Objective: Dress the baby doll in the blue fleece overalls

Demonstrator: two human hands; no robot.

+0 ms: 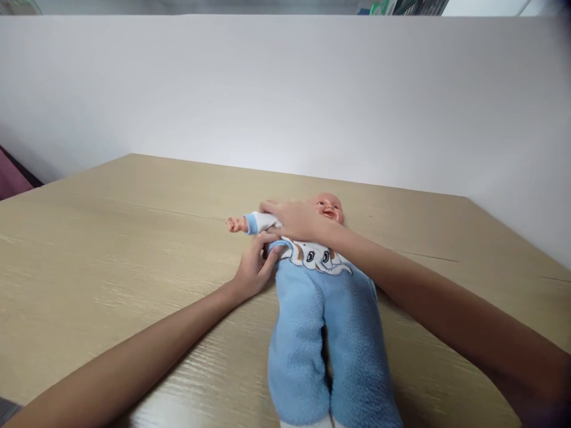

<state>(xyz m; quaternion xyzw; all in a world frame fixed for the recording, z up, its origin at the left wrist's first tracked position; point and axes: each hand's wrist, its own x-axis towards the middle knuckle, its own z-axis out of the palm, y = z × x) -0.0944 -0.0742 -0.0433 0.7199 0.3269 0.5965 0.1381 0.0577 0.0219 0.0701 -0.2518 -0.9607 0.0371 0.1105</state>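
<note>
At the doll's [330,345] left edge as I see it, the left hand [255,267] has thumb and fingers pinched on the blue trim [281,243]. Just above, the white sleeve [267,222] sticks out. The right hand [300,221] crosses the doll's chest, fingers bent over the sleeve's top; how tightly, I can't tell. The doll lies face up on the table [111,255].

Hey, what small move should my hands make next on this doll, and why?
Perhaps ease the blue trim up slightly with your left hand, your right hand steadying the doll: the left appears to pinch that trim, while the right lies across the doll's upper body.
</note>
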